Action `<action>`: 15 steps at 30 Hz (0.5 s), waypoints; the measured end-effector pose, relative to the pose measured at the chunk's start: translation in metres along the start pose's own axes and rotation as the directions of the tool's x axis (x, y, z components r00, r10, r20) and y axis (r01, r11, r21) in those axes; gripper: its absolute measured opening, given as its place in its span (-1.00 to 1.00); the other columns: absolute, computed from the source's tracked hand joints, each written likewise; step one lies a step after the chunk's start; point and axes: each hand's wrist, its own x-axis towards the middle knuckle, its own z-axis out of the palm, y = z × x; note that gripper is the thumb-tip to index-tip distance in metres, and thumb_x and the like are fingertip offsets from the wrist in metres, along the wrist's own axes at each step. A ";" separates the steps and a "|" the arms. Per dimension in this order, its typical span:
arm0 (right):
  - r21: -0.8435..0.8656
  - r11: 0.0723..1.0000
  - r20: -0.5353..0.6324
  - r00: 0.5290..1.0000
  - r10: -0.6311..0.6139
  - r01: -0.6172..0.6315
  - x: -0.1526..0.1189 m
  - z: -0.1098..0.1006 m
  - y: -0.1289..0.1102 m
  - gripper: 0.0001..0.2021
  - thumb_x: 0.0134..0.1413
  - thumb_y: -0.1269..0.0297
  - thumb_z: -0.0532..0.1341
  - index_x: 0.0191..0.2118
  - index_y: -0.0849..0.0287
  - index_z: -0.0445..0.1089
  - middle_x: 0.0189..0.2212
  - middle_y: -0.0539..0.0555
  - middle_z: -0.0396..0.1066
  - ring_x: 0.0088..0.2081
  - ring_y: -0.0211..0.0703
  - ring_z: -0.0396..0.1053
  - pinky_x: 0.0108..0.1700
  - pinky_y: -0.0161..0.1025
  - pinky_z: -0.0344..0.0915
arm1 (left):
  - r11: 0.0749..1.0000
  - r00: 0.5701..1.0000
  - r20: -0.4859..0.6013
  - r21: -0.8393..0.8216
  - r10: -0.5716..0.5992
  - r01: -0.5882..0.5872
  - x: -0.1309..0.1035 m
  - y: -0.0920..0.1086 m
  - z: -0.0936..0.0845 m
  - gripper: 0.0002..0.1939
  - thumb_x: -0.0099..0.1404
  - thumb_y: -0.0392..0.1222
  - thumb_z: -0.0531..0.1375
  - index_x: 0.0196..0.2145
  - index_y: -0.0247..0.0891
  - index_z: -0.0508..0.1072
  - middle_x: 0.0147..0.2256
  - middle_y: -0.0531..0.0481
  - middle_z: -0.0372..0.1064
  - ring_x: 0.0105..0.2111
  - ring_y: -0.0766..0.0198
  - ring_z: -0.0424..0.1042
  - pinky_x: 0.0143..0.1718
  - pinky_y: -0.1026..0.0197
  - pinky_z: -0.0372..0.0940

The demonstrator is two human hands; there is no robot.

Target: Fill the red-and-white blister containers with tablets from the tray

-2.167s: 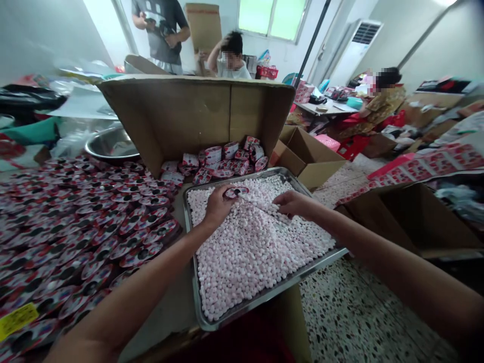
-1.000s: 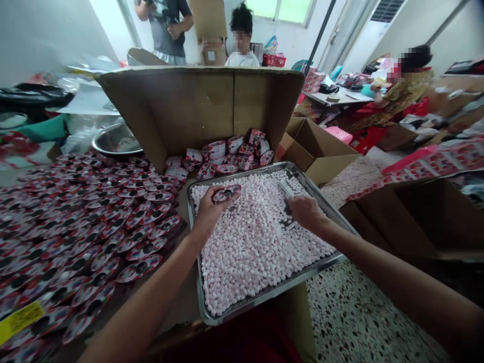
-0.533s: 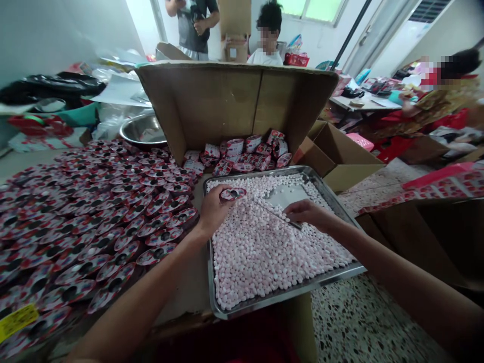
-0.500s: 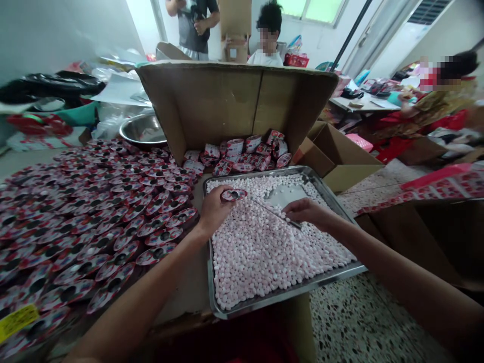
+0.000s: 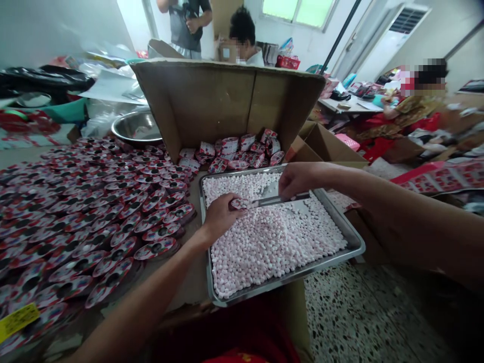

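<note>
**Metal Tray Station: Both Hands Occupied Above Pellets**

At left, oval packs (image 5: 113,222) are stood in close rows, holes upward, apparently so that every opening is left reachable. Over the tray's left part, a single pack (image 5: 239,203) is gripped in the left hand (image 5: 219,219), fingers curled round its side; it is presumably steadied there so that spillage is caught below. Behind, loose packs (image 5: 238,151) are heaped in a cardboard box (image 5: 212,96), seemingly contained by its walls. A narrow tool (image 5: 269,200) is held in the right hand (image 5: 290,180), fingers drawn in, its tip directed at the single pack — whether contact is made cannot be told.

Red-and-white print and mostly dark holes are noted on the rows. The box is dull brown and creased. Small, rounded, whitish pellets (image 5: 249,252) are retained by the raised rim of the rectangular tray (image 5: 286,280) — shiny metal, partly bared near the right hand. The tool is straight, flat and metallic-looking.
</note>
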 end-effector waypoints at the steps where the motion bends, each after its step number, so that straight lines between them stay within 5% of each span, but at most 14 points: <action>1: 0.021 1.000 -0.007 1.000 -0.001 0.001 -0.006 0.002 0.009 -0.78 -0.21 0.15 0.39 -0.47 0.22 0.58 -0.62 -0.04 0.40 -0.56 -0.33 0.22 -0.49 -0.34 0.11 | 1.000 1.000 -0.016 0.000 0.012 -0.012 0.001 -0.001 -0.001 -0.65 0.06 -0.19 0.40 -0.16 -0.16 0.53 -0.23 0.03 0.51 -0.30 0.22 0.46 -0.25 0.24 0.27; 6: 0.378 0.926 -0.238 0.966 0.102 -0.005 -0.030 0.058 0.093 -0.64 -0.24 -0.02 0.40 -0.42 0.20 0.59 -0.58 0.01 0.44 -0.55 -0.27 0.24 -0.48 -0.29 0.14 | 0.970 0.995 -0.084 -0.242 -0.045 0.024 0.012 -0.011 0.002 -0.59 0.01 -0.11 0.42 -0.16 -0.20 0.50 -0.26 0.02 0.52 -0.28 0.20 0.48 -0.25 0.24 0.29; 8: 0.468 0.884 -0.464 0.850 0.249 -0.004 -0.029 0.094 0.123 -0.62 -0.21 -0.05 0.38 -0.39 0.21 0.58 -0.58 0.02 0.43 -0.56 -0.26 0.23 -0.50 -0.28 0.11 | 0.940 0.996 -0.061 -0.339 -0.064 0.040 0.014 -0.011 0.012 -0.54 -0.03 -0.11 0.45 -0.16 -0.22 0.48 -0.25 0.01 0.53 -0.26 0.19 0.48 -0.23 0.24 0.31; 11: 0.510 0.860 -0.685 0.615 0.391 0.022 -0.013 0.136 0.146 -0.57 -0.05 -0.08 0.29 -0.27 0.24 0.57 -0.54 0.05 0.46 -0.54 -0.21 0.27 -0.48 -0.27 0.12 | 0.944 0.997 -0.047 -0.328 -0.063 0.044 0.011 -0.005 0.030 -0.58 0.01 -0.18 0.42 -0.14 -0.25 0.49 -0.23 -0.03 0.52 -0.25 0.18 0.49 -0.20 0.21 0.34; 15: 0.320 0.945 -0.850 0.423 0.315 -0.061 0.015 0.158 0.145 -0.58 0.12 -0.02 0.17 -0.20 0.23 0.58 -0.38 0.14 0.53 -0.39 -0.09 0.40 -0.34 -0.24 0.20 | 0.974 0.952 -0.211 0.008 0.223 -0.226 0.001 0.002 0.035 -0.69 0.19 -0.35 0.28 -0.08 -0.21 0.48 -0.07 -0.09 0.48 -0.01 0.11 0.42 0.07 0.09 0.27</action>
